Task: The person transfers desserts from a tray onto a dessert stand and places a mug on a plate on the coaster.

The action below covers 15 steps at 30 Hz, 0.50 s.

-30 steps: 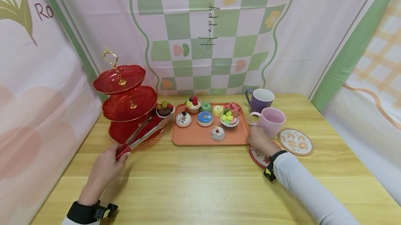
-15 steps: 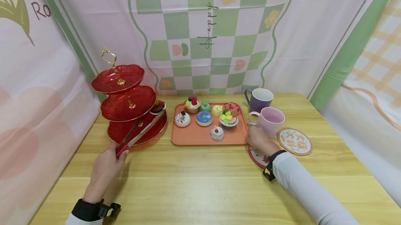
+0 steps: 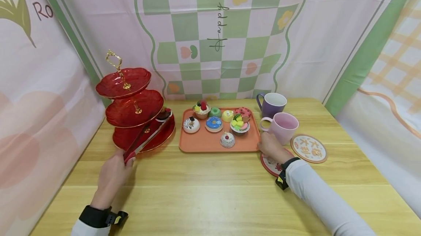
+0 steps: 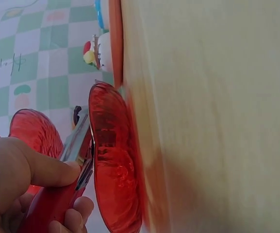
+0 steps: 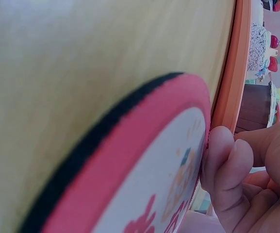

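My left hand (image 3: 113,174) grips the red handles of metal tongs (image 3: 149,138). The tongs' tips hold a dark cupcake (image 3: 162,115) with a red topping, at the right side of the bottom plate (image 3: 120,139) of a red three-tier stand (image 3: 131,110). Whether the cupcake touches the plate, I cannot tell. My right hand (image 3: 271,145) pinches the right front corner of the orange tray (image 3: 200,144); the right wrist view shows curled fingers (image 5: 227,160) at its rim. On the tray are several toy cakes and doughnuts, including a blue doughnut (image 3: 214,124).
A pink mug (image 3: 285,128) stands just beyond my right hand, with a purple mug (image 3: 272,108) behind it. Under my right wrist lies a red-rimmed coaster (image 3: 268,163). Another round coaster (image 3: 309,148) lies farther right. A patterned cloth (image 3: 184,27) hangs behind the table.
The tongs have carried the cupcake left, from beside the tray to the bottom plate of the stand, and lower. My right hand stays at the tray's corner.
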### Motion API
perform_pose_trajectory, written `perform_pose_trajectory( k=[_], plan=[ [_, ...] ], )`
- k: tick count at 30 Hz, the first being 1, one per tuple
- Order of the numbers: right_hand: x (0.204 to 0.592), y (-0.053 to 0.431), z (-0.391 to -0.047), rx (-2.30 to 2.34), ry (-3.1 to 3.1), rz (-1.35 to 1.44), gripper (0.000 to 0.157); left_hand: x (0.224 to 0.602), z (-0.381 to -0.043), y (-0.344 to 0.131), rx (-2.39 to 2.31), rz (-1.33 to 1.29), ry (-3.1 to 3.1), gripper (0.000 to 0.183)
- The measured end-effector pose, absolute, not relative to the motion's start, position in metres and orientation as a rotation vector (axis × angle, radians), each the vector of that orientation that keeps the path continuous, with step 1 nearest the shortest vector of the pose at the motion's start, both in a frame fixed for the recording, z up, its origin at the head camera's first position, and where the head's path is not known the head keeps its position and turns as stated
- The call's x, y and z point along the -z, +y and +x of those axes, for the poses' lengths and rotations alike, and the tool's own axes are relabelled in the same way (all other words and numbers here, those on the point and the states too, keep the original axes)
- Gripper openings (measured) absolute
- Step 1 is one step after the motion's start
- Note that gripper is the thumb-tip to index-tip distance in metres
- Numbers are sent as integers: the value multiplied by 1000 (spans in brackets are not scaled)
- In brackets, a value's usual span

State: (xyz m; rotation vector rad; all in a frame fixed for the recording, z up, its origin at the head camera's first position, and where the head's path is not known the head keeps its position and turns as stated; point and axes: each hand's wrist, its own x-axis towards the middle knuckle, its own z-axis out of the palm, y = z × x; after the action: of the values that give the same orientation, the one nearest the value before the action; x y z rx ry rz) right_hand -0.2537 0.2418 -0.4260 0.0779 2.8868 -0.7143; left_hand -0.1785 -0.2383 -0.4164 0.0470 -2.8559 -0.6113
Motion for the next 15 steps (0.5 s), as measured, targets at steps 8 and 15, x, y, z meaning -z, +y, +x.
perform_pose_trajectory(
  k=[8,15],
  plan=[
    [425,240,-254,705,2886,67,9,419,-181,-238,626,67,-2852,26],
    [425,240,-253,674,2884,73,12,420,-180,-240,651,65,-2847,26]
  ],
)
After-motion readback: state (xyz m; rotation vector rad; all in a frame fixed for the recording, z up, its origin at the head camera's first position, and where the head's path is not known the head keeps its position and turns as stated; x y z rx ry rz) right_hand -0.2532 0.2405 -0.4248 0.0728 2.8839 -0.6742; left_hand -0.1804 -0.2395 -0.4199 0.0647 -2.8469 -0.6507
